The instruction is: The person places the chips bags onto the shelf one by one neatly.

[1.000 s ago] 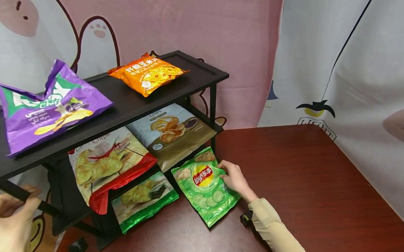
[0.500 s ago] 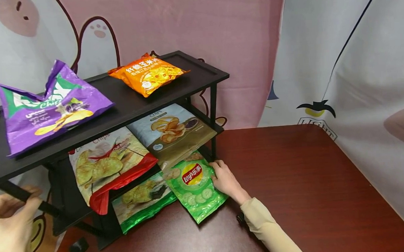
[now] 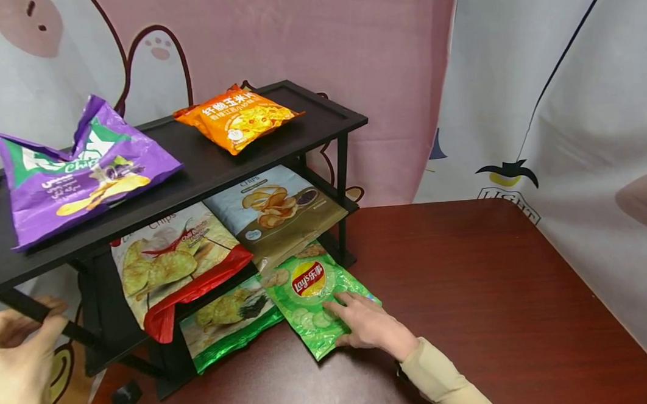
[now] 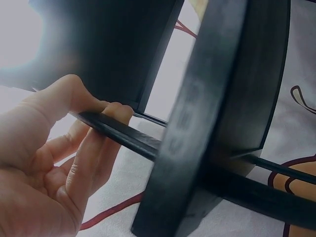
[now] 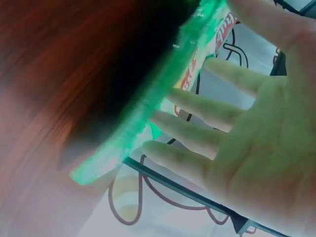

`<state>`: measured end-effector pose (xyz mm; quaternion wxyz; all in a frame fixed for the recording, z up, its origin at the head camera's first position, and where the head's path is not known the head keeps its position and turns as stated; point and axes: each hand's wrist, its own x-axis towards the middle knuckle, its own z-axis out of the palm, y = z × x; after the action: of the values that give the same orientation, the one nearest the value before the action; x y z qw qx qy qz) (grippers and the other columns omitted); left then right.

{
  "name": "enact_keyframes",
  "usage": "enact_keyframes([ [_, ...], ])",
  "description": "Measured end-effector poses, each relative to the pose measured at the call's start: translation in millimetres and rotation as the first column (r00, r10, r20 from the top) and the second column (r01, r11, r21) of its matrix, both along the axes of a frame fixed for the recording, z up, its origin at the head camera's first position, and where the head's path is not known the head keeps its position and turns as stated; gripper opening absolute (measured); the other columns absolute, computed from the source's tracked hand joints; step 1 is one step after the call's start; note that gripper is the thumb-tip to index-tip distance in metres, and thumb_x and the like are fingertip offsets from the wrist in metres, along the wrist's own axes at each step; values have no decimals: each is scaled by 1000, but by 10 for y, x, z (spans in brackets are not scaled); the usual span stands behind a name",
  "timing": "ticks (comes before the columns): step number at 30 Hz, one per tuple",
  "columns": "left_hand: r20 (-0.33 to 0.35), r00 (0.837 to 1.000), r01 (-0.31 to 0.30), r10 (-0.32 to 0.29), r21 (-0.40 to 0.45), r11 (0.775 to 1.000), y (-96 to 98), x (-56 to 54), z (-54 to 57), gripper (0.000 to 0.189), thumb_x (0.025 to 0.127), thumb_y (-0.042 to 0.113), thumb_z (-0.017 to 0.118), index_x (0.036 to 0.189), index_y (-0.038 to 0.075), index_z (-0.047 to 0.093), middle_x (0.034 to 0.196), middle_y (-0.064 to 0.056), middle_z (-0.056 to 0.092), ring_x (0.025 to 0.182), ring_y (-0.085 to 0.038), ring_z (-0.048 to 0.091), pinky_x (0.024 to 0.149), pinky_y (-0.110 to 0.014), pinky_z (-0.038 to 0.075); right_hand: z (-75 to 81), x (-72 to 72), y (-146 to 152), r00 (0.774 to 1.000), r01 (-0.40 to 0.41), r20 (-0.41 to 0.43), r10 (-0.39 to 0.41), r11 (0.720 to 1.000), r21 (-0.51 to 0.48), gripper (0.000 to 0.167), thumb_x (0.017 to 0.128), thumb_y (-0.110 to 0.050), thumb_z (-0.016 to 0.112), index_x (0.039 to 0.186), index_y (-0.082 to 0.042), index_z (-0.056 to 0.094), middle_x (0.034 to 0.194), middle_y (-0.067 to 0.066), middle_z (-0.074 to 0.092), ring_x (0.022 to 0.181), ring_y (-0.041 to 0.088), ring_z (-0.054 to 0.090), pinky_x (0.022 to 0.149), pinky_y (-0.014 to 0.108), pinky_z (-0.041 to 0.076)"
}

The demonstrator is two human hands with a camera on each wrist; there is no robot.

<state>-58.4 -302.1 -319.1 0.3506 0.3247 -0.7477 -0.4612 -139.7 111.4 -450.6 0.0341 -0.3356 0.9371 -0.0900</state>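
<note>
A green Lay's chip bag [image 3: 298, 310] lies at the front right of the black two-tier rack [image 3: 298, 136], its far end under the shelf. Over the bag's near right part is my right hand [image 3: 371, 323], fingers spread and fairly straight; the right wrist view shows this hand [image 5: 261, 138] with its palm facing the bag [image 5: 153, 94]. At the rack's left end my left hand [image 3: 19, 358] holds a slim black post [image 4: 126, 137] between thumb and fingers, as the left wrist view shows.
On the rack's top lie a purple chip bag [image 3: 80, 178] and an orange bag [image 3: 237, 118]. The lower shelf bears a red-and-cream bag [image 3: 167, 265] and a blue-and-brown bag [image 3: 280, 210]. Below is another green-edged bag [image 3: 225, 317]. The brown tabletop [image 3: 471, 292] extends right.
The Lay's bag has moved left and in toward the rack. My right hand has let go of its right edge and now lies over its near part. The left hand stays put.
</note>
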Motion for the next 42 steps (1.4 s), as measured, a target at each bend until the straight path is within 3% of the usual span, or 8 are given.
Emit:
enact_keyframes([
  [3, -9, 1000, 3, -3, 14, 1000, 0, -6, 5, 40, 79, -1, 61, 73, 38, 54, 63, 38, 49, 61, 18, 46, 56, 0, 32, -51, 6, -12, 1000, -7, 4, 7, 1000, 24, 70, 66, -40, 82, 126, -18, 54, 125, 12, 55, 119, 34, 54, 95, 47, 46],
  [7, -2, 1000, 0, 0, 18, 1000, -3, -10, 11, 38, 78, 0, 61, 73, 37, 54, 63, 38, 49, 60, 18, 47, 56, -1, 32, -171, -41, -44, 996, -38, -80, 41, 999, 37, 59, 69, -40, 80, 119, -17, 58, 123, 15, 56, 116, 36, 56, 92, 47, 49],
  [12, 2, 1000, 2, -2, 1, 1000, 1, -6, 10, 38, 79, 1, 61, 72, 38, 54, 63, 39, 49, 61, 17, 46, 56, -4, 30, -286, -135, -84, 972, -98, -209, 103, 995, 35, 52, 77, -37, 74, 121, -13, 60, 128, 22, 56, 119, 39, 55, 99, 44, 46],
  [16, -9, 1000, 10, -10, 11, 1000, 8, -8, 20, 38, 79, 1, 61, 73, 38, 54, 64, 39, 50, 62, 17, 47, 56, -4, 31, -349, -198, -129, 963, -102, -249, 104, 995, 22, 49, 84, -34, 68, 126, -11, 58, 132, 23, 55, 123, 39, 53, 102, 45, 43],
  [22, -35, 999, 17, -16, 24, 1000, 6, -7, 15, 39, 78, -1, 61, 73, 37, 55, 64, 38, 52, 61, 18, 48, 55, -2, 32, -390, -293, -241, 964, -74, -258, 67, 997, -19, 40, 91, -26, 59, 128, -10, 57, 134, 19, 55, 126, 37, 51, 102, 48, 43],
  [32, 22, 1000, -4, 4, -7, 1000, 1, 1, -2, 38, 80, 2, 60, 74, 39, 53, 64, 39, 47, 62, 17, 45, 57, -2, 30, -360, -383, -372, 991, 0, -135, 2, 1000, 16, 37, 96, -23, 50, 131, -12, 55, 142, 19, 48, 132, 36, 45, 104, 53, 39],
  [38, 5, 1000, 2, -2, 32, 999, -7, 0, 3, 37, 79, 2, 62, 75, 38, 55, 63, 39, 50, 60, 18, 47, 56, -1, 33, -330, -362, -378, 991, 39, -126, -32, 998, 56, 47, 92, -36, 58, 134, -17, 52, 143, 15, 47, 132, 37, 44, 104, 52, 39],
  [42, 44, 999, -7, 8, -12, 1000, -12, 17, -9, 38, 80, 4, 61, 74, 40, 52, 63, 40, 46, 62, 18, 44, 56, -2, 30, -299, -339, -377, 978, 115, -187, -95, 989, 94, 52, 85, -36, 68, 132, -20, 52, 138, 17, 49, 126, 42, 49, 99, 54, 43],
])
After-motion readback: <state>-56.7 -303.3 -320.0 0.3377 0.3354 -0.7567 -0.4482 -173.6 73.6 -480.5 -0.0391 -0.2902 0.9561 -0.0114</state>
